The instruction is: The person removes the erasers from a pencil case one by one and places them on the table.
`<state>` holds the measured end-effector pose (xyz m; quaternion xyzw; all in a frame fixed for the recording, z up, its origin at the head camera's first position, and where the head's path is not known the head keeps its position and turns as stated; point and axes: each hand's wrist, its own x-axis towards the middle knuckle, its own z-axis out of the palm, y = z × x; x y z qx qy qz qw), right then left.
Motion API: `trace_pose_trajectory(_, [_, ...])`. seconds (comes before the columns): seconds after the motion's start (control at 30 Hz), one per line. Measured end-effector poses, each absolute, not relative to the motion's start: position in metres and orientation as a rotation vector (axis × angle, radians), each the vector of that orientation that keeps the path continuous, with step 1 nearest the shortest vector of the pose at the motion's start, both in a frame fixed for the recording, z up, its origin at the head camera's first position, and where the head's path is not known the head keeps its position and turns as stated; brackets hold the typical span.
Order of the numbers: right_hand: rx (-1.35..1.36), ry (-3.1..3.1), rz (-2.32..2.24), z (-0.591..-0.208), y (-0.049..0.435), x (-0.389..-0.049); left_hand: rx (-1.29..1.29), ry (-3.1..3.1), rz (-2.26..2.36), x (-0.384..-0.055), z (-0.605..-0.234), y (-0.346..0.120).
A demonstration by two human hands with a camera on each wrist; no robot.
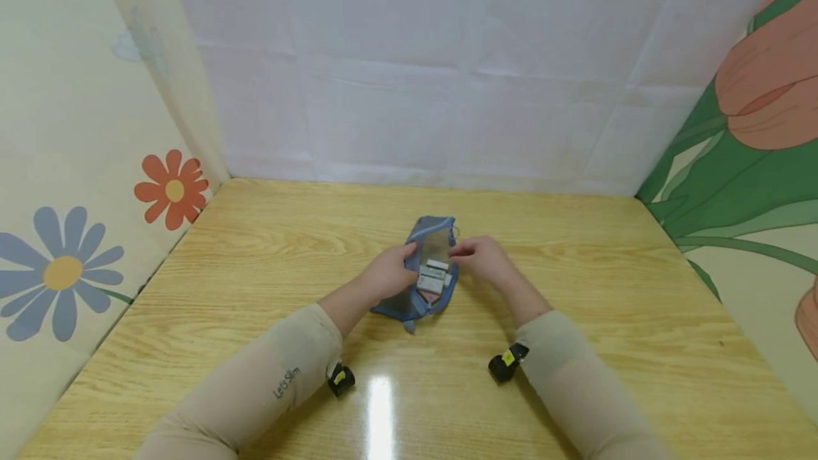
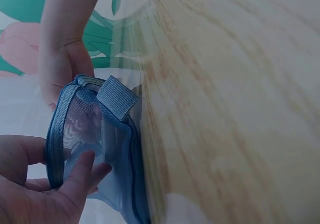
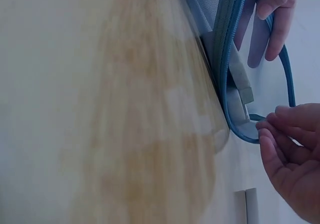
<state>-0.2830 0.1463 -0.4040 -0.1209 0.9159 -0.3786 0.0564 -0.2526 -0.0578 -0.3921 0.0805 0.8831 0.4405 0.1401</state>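
A blue mesh zip pouch (image 1: pixel 441 233) lies on the table with its zipped mouth spread open. Inside it sit several small white box-like items (image 1: pixel 431 282), their kind too small to tell. My left hand (image 1: pixel 388 272) grips the pouch's left edge; in the left wrist view its fingers (image 2: pixel 77 176) straddle the zipper band, some of them within the mouth. On the other side, my right hand (image 1: pixel 488 258) pinches the pouch's right rim between thumb and fingertips, as the right wrist view shows at the blue edge (image 3: pixel 287 74). What exactly lies under those fingertips is hidden.
The pouch rests mid-way across a wood-grain table (image 1: pixel 287 233). A white cloth wall (image 1: pixel 409 91) rises behind, with flower-patterned walls (image 1: pixel 64 126) at both sides. Black wrist cameras (image 1: pixel 341 380) hang below both forearms.
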Motion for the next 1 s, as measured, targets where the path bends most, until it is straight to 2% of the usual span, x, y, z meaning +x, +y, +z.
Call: trace_pose_trajectory(1.0, [-0.368, 2.829, -0.957, -0.412, 0.132, -0.285, 0.277, 2.607, 1.204, -0.254, -0.393, -0.057])
